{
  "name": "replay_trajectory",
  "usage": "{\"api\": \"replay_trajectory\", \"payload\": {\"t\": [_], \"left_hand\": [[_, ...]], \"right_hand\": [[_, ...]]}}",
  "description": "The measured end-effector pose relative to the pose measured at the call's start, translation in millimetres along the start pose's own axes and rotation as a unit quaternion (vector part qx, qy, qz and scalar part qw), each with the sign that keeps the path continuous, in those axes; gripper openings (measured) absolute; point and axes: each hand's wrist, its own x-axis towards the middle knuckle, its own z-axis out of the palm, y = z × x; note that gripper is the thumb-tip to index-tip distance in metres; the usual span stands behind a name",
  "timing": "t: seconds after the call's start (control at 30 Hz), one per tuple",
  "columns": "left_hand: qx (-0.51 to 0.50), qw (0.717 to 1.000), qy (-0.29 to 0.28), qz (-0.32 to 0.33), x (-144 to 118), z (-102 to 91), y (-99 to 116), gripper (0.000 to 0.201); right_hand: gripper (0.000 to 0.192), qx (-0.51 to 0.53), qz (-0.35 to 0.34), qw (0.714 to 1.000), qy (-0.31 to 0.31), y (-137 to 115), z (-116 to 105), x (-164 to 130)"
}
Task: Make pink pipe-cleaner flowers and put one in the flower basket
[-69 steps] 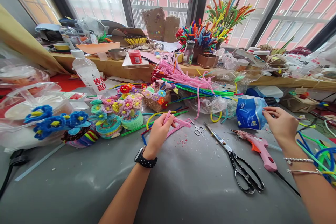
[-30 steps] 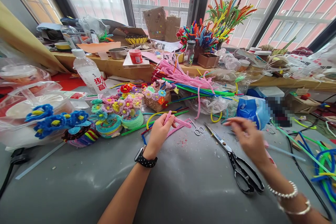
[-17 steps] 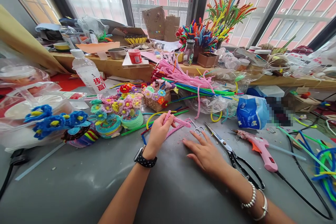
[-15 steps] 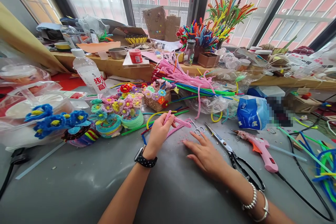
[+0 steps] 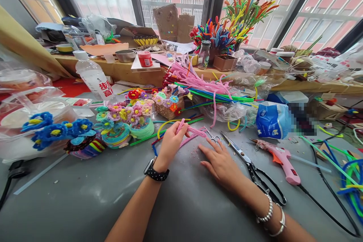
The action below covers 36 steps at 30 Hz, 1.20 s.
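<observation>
Closed around a bent pink pipe cleaner [image 5: 195,131] is my left hand [image 5: 171,140], raised over the grey table; the pipe cleaner's folded ends stick out to the right of the fingers. My right hand [image 5: 218,159] lies palm down with its fingers spread, its fingertips by a small pair of silver scissors [image 5: 213,136], partly covering the handles. Tiny pink bits [image 5: 194,151] are scattered between the two hands. Just right of my right hand lie large black-handled scissors [image 5: 249,162], and beyond them a pink glue gun [image 5: 280,157].
Fuzzy flower pots [image 5: 117,136] stand at the left, near a plastic bottle [image 5: 92,73]. A heap of pink pipe cleaners [image 5: 195,77] lies at the back, with a blue tissue pack [image 5: 271,121] to the right. The glue gun's black cord [image 5: 326,208] curves along the right side.
My right hand has shifted slightly and now covers more of the small scissors' handles. My left hand keeps its hold on the pink pipe cleaner. The view has tilted a little.
</observation>
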Motion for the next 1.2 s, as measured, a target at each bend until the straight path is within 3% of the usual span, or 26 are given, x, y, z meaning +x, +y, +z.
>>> {"api": "replay_trajectory", "payload": {"t": [0.2, 0.37, 0.6, 0.73, 0.93, 1.2], "left_hand": [[0.023, 1.0, -0.014, -0.006, -1, 0.0, 2, 0.03], [0.024, 1.0, -0.01, 0.003, 0, 0.4, 1, 0.03], [0.021, 1.0, -0.011, 0.003, 0, 0.3, 0, 0.03], [0.019, 1.0, -0.017, 0.006, 0, 0.3, 0, 0.029], [0.023, 1.0, -0.016, 0.005, 0, 0.2, 0, 0.029], [0.043, 0.999, -0.019, 0.011, -1, 0.1, 3, 0.03]], "right_hand": [[0.055, 0.003, 0.041, 0.999, -0.032, 10, -1, 3], [0.046, 0.037, -0.002, 0.995, -0.088, 9, -10, 4], [0.045, 0.022, -0.002, 0.996, -0.084, 11, -15, -2], [0.045, 0.003, 0.035, 0.998, -0.057, 7, -14, -10], [0.048, -0.001, -0.011, 0.998, -0.07, -1, -8, -6], [0.046, -0.029, -0.035, 0.998, -0.038, 1, -6, -6]]}}
